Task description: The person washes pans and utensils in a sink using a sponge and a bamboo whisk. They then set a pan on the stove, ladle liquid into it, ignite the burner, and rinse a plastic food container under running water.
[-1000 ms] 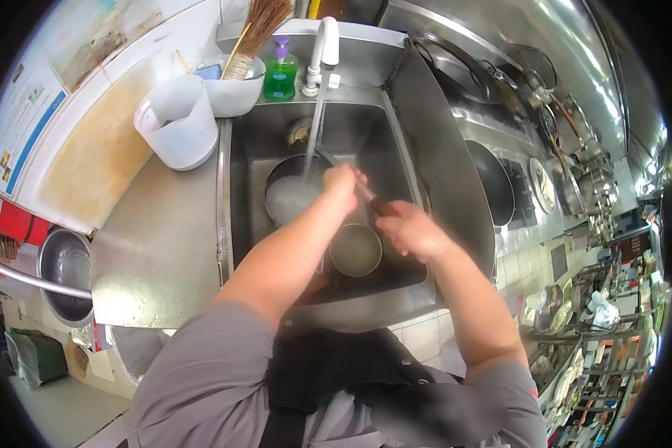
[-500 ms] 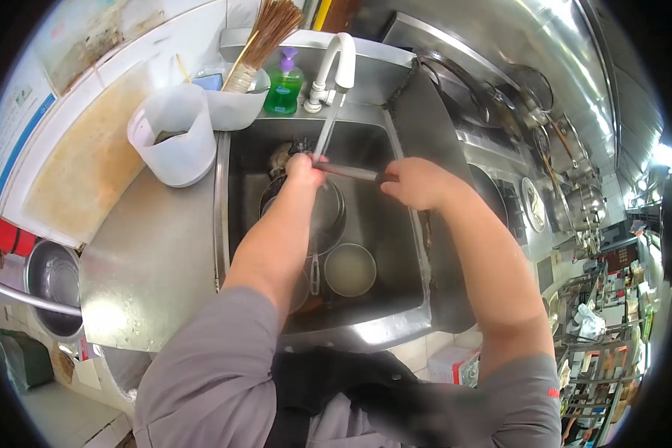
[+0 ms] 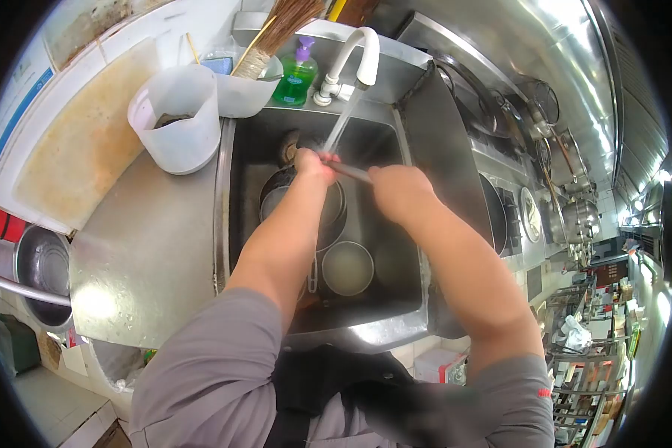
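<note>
Over the sink, both of my hands hold a long, narrow grey metal tool with a flat, blade-like length; its exact kind is unclear. My right hand is closed round its right end. At the other end, my left hand has its fingers wrapped on the tool, under water running from the white faucet. Below my hands, a round pan sits in the basin, partly hidden by my left forearm. A round bowl of cloudy liquid stands nearer to me.
A white plastic bucket, a white tub with a straw brush, and a green soap bottle stand along the back left. A metal panel rises right of the sink, with a stove beyond.
My right hand has moved left along the tool, closer to my left hand. The tool now tilts more downward to the right. The camera view has shifted slightly.
</note>
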Motion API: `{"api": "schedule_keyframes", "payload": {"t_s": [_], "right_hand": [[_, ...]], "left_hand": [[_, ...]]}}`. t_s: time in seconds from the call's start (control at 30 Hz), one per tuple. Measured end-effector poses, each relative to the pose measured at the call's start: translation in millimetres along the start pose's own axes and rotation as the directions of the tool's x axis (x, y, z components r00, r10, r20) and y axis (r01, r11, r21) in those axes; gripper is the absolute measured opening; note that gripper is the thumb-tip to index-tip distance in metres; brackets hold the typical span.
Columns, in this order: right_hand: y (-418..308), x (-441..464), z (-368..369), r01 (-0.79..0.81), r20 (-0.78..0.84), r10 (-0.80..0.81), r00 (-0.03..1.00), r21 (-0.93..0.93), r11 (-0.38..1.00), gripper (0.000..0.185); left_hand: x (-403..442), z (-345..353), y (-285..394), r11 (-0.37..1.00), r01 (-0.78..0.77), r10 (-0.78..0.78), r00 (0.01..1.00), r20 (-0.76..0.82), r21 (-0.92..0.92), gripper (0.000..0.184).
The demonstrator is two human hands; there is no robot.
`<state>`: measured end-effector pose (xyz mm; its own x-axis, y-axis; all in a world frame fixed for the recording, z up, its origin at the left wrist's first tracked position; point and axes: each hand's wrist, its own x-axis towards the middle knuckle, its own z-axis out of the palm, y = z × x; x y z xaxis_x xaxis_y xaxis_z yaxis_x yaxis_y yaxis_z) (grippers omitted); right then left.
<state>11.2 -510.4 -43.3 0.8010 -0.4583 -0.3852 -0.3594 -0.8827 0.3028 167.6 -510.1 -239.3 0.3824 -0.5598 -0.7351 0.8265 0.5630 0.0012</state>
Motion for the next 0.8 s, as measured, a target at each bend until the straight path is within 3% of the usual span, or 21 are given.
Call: {"api": "schedule_keyframes", "payload": {"t_s": [0.13,0.23,0.33,0.43,0.47,0.5,0.53,0.63,0.8], "right_hand": [[4.6,-8.9,-2.4,0.006,-0.052,-0.006,0.999,0.011,1.000,0.021],[13.8,-26.7,-6.9,0.013,-0.069,-0.008,0.998,0.068,0.998,0.020],[14.1,-35.3,-15.8,-0.070,0.111,0.049,0.993,0.202,0.977,0.022],[20.6,-25.5,17.6,-0.103,0.151,0.067,0.986,0.246,0.964,0.027],[26.5,-31.1,41.0,-0.109,0.098,0.084,0.992,0.286,0.952,0.027],[28.3,-37.1,54.3,-0.124,0.090,0.100,0.991,0.316,0.941,0.027],[30.5,-43.1,64.2,-0.140,0.080,0.119,0.990,0.342,0.929,0.027],[23.1,-67.4,76.3,-0.192,0.063,0.182,0.981,0.390,0.900,0.028],[9.3,-97.8,77.3,-0.141,-0.023,0.164,0.986,0.409,0.902,0.030]], "left_hand": [[7.0,1.1,1.2,0.995,0.098,-0.097,0.993,0.073,0.000,0.018],[-6.9,4.3,6.4,0.990,-0.085,0.070,0.989,0.131,0.116,0.017],[9.9,-2.8,1.0,0.978,-0.193,0.180,0.970,0.164,0.073,0.015],[15.0,-19.1,-9.0,0.981,-0.078,0.016,0.946,0.324,0.179,0.015],[9.7,-28.6,-15.9,0.835,-0.294,0.245,0.956,0.163,0.465,0.019],[-6.9,-36.9,-20.4,0.572,-0.394,0.500,0.863,0.074,0.719,0.024],[-13.5,-40.6,-24.1,0.245,-0.359,0.723,0.687,0.077,0.901,0.029],[-12.2,-54.8,-9.5,-0.368,-0.478,0.725,0.388,0.568,0.797,0.044],[-5.5,-26.5,8.1,-0.573,-0.302,0.527,0.576,0.624,0.762,0.059]]}}
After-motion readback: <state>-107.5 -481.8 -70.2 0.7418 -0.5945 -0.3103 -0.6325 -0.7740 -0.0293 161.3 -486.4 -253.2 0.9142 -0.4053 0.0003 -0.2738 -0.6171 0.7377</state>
